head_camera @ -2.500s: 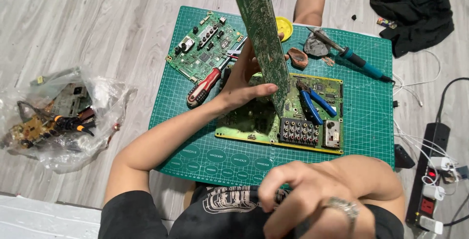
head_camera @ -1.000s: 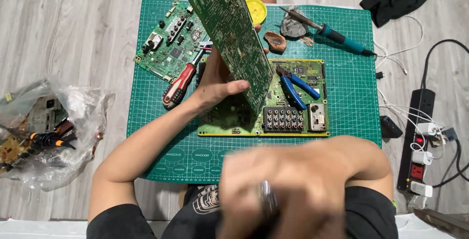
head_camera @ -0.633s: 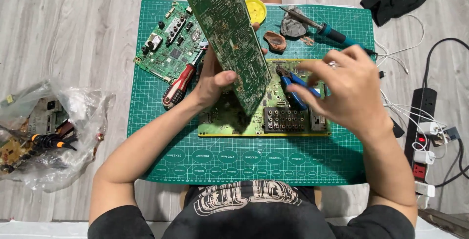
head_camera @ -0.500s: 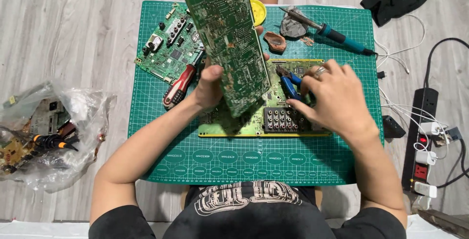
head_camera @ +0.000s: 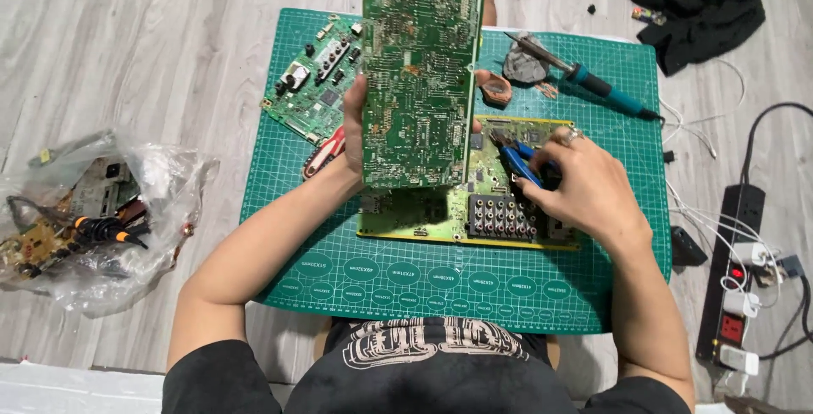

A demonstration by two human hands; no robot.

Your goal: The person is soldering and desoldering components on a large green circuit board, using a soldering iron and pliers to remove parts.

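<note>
lying at the left edge of the frame, a crumpled clear plastic bag (head_camera: pixel 102 219) holding small circuit boards, tangled wires and an orange-and-black tool. left hand (head_camera: pixel 354 139) gripping the lower left edge of a large green circuit board (head_camera: pixel 419 67), raising it upright near the top centre and blocking part of the view behind. right hand (head_camera: pixel 584 185) curling closed around blue-handled pliers (head_camera: pixel 518 160), right of centre, resting on a yellow-green circuit board (head_camera: pixel 474 202) lying flat on the green cutting mat (head_camera: pixel 457 283). sitting on that flat board, a block of dark connector sockets (head_camera: pixel 500 215) just beside the right hand. lying at the mat's upper left, a smaller green circuit board (head_camera: pixel 318 88), with a red-handled tool (head_camera: pixel 326 151) peeking out beneath the raised board. resting at the mat's upper right, a teal soldering iron (head_camera: pixel 593 84). bunching in the upper right corner, black cloth (head_camera: pixel 694 3). running down the right edge, a black power strip (head_camera: pixel 737 278) with plugs and cables.
</note>
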